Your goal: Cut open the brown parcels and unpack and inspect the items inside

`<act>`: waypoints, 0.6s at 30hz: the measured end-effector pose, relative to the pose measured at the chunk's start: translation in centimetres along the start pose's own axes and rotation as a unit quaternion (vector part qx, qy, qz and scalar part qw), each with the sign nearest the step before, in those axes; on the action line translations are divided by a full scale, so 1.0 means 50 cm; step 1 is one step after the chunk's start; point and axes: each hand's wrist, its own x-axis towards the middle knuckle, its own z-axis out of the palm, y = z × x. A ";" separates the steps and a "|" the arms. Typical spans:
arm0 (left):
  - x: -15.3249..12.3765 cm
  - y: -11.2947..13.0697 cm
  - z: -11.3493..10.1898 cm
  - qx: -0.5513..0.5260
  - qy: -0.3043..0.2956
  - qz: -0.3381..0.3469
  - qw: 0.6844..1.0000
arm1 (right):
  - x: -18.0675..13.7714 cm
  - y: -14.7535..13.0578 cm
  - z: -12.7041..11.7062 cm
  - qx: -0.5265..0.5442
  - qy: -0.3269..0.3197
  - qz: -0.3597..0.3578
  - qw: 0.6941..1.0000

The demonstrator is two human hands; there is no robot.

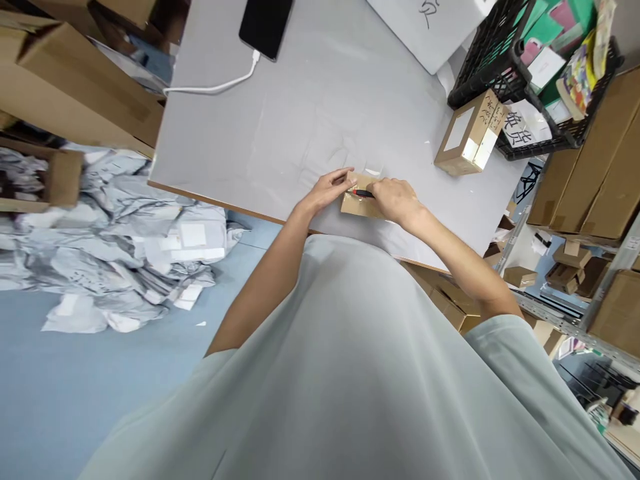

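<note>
A small brown cardboard box (361,207) with shiny tape lies at the table's near edge, between my hands. My left hand (330,189) grips its left side, with the fingers stretched along the far corner. My right hand (396,199) is closed around a slim black-and-red utility knife (363,193). The knife points left across the top of the box, its tip close to my left fingers. My palm hides the back of its handle. A small white scrap (373,172) lies just beyond the box.
On the grey table (300,80) lie a black phone (266,27) with a white cable (215,89) and a larger taped box (471,133). A black crate (540,73) stands at the right. Grey mailing bags (125,247) cover the floor at left; shelves with cartons (587,160) stand at right.
</note>
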 end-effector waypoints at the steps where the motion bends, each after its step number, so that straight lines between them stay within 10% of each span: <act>1: 0.002 0.001 -0.004 0.002 -0.009 -0.003 1.000 | 0.000 0.000 0.002 0.002 -0.006 0.004 1.000; 18: -0.008 0.020 0.014 0.077 -0.019 0.016 0.997 | -0.068 0.063 0.034 0.000 -0.005 0.060 0.998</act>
